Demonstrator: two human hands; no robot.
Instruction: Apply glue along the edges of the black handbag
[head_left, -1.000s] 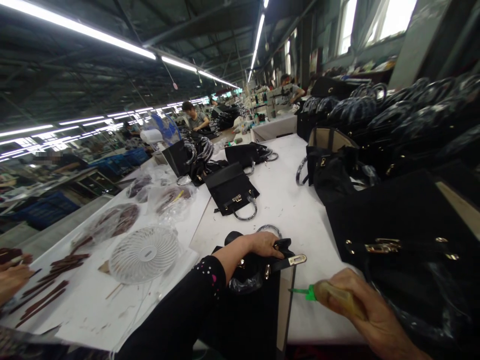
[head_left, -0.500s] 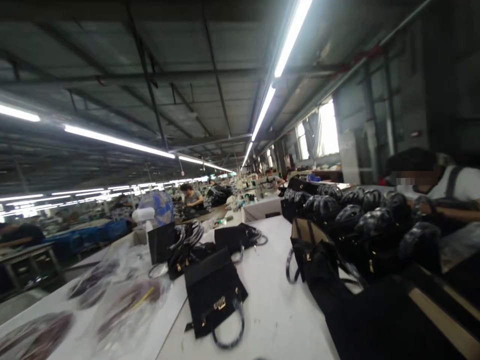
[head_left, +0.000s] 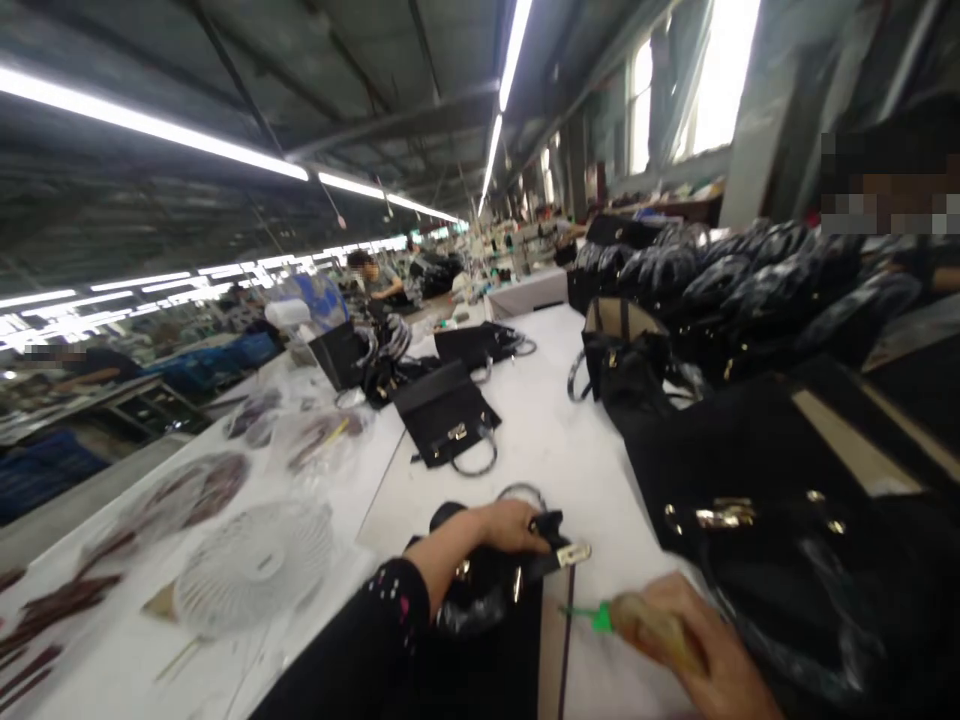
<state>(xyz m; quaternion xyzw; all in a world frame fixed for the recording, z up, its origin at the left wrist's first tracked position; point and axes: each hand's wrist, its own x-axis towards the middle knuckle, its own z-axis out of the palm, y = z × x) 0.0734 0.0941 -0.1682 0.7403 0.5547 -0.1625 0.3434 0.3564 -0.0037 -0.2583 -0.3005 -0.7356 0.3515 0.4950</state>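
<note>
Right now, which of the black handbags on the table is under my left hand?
The nearest black handbag, at the table's near edge: your left hand presses its strap, while the others lie untouched farther up.

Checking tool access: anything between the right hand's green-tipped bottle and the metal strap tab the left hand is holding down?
Nothing visible. The right hand holds the bottle, its green tip aimed at the strap tab that the left hand pins on the black bag. Only bare white table lies between; the frame is blurred.
</note>
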